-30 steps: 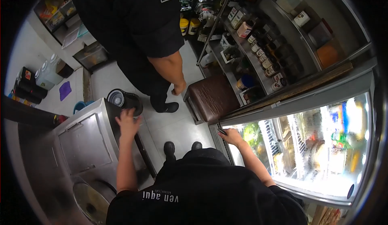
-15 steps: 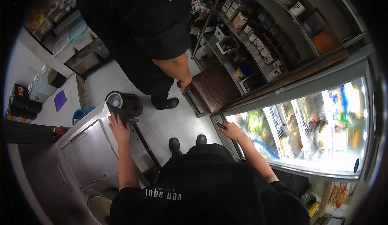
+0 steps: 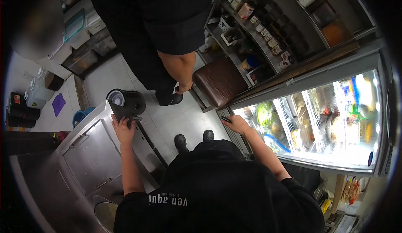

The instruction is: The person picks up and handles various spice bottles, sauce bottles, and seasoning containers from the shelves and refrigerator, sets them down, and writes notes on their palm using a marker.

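Note:
My left hand (image 3: 124, 131), fingers spread, rests at the edge of the steel counter unit (image 3: 90, 149). On the other side, my right hand (image 3: 237, 124) is closed around a small dark object (image 3: 226, 119), too small to identify. That hand is beside the lit glass-door fridge (image 3: 310, 120), which holds greens and packed food. A co-worker (image 3: 155, 19) in black stands ahead of me, one lowered hand (image 3: 183, 88) by a brown padded stool (image 3: 220, 81).
Shelves with jars and bottles (image 3: 272, 40) rise at the upper right. A black bin (image 3: 134, 102) stands beyond the counter corner. Clear-sided boxes (image 3: 86, 59), large jugs (image 3: 37, 97) and a purple cloth (image 3: 58, 104) are on the left. Grey tiles (image 3: 190, 122) cover the floor.
My left hand has come down onto the counter edge. My right hand keeps hold of the dark object. The view has shifted, and a blurred pale shape now appears at the upper left.

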Action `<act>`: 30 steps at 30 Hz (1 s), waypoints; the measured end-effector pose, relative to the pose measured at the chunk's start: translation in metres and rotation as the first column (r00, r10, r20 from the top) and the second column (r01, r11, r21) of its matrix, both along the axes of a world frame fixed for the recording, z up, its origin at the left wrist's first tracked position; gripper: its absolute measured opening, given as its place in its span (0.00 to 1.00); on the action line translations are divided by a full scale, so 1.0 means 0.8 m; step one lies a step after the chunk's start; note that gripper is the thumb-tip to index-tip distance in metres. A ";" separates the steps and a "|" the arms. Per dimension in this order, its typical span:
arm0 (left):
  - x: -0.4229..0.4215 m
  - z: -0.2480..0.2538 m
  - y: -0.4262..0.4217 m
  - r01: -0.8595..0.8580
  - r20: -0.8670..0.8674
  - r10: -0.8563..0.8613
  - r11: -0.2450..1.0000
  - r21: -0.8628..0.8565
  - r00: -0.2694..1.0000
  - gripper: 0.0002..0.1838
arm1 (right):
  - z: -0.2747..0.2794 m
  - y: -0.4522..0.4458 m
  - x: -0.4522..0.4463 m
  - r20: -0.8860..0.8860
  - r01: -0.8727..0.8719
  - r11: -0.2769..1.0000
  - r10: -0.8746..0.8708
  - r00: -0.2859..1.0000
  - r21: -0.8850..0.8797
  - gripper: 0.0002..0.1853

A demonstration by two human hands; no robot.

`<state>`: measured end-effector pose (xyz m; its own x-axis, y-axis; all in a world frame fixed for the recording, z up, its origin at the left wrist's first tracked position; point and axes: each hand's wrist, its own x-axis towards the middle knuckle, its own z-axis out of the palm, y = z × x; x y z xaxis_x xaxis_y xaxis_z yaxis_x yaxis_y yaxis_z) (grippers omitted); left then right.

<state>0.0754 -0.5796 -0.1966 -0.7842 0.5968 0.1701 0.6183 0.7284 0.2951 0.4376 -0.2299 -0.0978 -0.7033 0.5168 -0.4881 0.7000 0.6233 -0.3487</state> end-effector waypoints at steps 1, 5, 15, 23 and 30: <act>0.000 0.000 0.001 -0.003 -0.007 0.003 1.000 0.013 1.000 0.16 | -0.003 -0.001 0.003 -0.029 -0.003 1.000 0.003 1.000 0.000 0.24; 0.004 0.001 0.005 0.006 -0.046 -0.005 1.000 0.012 0.999 0.13 | -0.012 -0.001 0.014 -0.055 0.015 1.000 -0.015 0.998 0.006 0.26; 0.006 0.001 0.008 -0.025 -0.093 0.018 0.997 -0.075 0.996 0.10 | -0.019 0.003 0.028 0.008 0.048 0.999 -0.048 0.999 -0.012 0.24; 0.006 -0.001 0.006 -0.028 -0.103 0.019 0.996 -0.088 0.994 0.09 | -0.026 0.001 0.038 -0.002 0.055 0.998 -0.055 0.998 -0.009 0.25; 0.006 -0.001 0.007 -0.030 -0.116 0.022 0.997 -0.068 0.993 0.09 | -0.013 -0.001 0.042 0.024 0.066 0.998 -0.066 0.998 0.000 0.25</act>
<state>0.0804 -0.5743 -0.1974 -0.7773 0.5898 0.2191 0.6257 0.7609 0.1715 0.4710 -0.2311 -0.1086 -0.6557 0.5611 -0.5052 0.7478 0.5750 -0.3319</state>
